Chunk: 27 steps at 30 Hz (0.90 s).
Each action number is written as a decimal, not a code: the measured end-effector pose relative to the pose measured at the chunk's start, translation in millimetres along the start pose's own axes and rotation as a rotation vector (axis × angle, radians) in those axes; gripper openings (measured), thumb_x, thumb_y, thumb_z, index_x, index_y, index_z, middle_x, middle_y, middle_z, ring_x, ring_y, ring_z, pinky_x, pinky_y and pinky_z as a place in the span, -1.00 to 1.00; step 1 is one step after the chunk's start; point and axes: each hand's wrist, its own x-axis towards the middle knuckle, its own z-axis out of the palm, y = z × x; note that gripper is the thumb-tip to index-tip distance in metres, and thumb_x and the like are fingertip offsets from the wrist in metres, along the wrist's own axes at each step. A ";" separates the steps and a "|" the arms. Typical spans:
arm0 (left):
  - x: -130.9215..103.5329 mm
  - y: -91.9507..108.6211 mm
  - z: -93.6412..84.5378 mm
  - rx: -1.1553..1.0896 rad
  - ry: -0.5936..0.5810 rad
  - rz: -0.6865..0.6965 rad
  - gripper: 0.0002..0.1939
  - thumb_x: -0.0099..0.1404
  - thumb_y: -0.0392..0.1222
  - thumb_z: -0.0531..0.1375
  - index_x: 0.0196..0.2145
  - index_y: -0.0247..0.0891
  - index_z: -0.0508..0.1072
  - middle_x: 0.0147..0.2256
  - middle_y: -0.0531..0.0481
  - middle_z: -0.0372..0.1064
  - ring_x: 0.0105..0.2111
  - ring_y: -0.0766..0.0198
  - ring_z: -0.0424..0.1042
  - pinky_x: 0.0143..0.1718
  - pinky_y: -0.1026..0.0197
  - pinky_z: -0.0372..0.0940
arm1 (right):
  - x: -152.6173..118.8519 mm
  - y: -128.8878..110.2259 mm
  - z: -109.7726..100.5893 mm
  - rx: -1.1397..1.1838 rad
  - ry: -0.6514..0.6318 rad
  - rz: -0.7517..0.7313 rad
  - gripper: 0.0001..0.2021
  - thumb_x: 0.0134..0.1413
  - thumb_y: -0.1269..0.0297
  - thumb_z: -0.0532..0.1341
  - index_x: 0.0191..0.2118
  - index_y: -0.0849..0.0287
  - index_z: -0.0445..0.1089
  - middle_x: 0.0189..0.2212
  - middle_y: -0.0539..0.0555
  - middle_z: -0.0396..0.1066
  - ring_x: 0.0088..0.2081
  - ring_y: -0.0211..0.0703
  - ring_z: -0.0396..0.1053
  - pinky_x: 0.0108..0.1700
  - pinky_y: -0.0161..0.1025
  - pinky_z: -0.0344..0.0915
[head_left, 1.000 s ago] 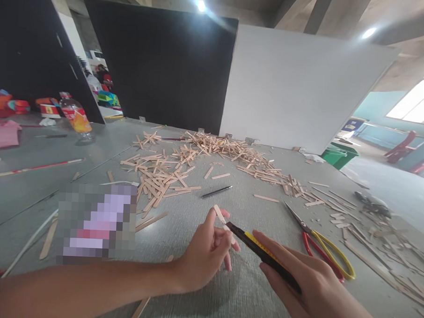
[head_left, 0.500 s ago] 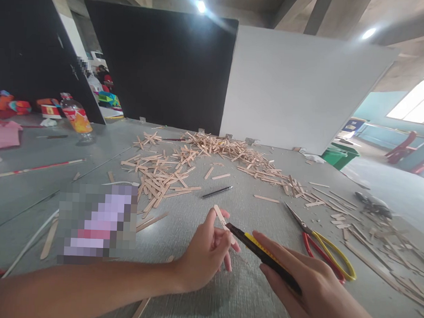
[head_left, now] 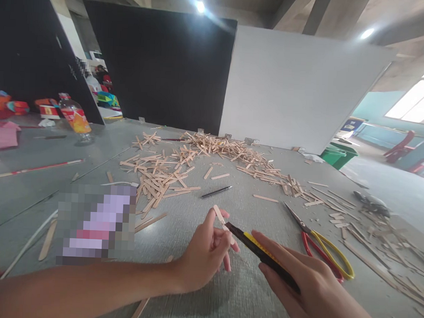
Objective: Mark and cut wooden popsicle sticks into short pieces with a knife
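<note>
Between its thumb and fingers, my left hand grips a wooden craft stick above the table. My right hand is wrapped round a black and yellow utility knife. The knife's front end meets the stick close to the left fingers; the blade itself is hard to make out. Beyond the hands lies a dark pen. Scissors with red and yellow handles rest to the right of my right hand, their blades pointing away.
Heaped craft sticks spread over the grey table. Cut scraps lie at the right. A bottle stands at the left, behind a red and white strip. Black and white panels rise at the back.
Almost nothing differs. The whole view has shifted very slightly; both hands keep their holds, with the knife against the craft stick.
</note>
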 end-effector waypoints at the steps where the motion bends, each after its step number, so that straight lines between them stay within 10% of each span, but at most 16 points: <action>1: 0.1 0.2 0.0 -0.001 -0.001 -0.001 -0.60 0.50 0.19 0.08 0.02 -0.12 0.07 -0.33 0.06 0.46 -0.60 0.35 0.44 -0.59 0.34 0.26 | -0.2 -0.2 0.4 -0.007 0.007 0.000 -0.53 0.39 0.39 0.08 0.34 0.07 0.34 0.02 0.12 0.62 -0.09 -0.07 0.65 -0.23 -0.33 0.62; 27: -1.1 -6.9 -0.5 0.092 -0.033 0.054 -0.65 0.55 0.14 -0.01 0.06 -0.13 0.02 -0.35 0.08 0.43 -0.61 0.41 0.33 -0.54 0.31 0.27 | -3.9 1.1 1.5 0.009 -0.108 -0.025 -0.49 0.49 0.37 0.00 0.46 0.14 0.11 -0.19 0.12 0.61 -0.33 -0.21 0.62 -0.33 -0.38 0.54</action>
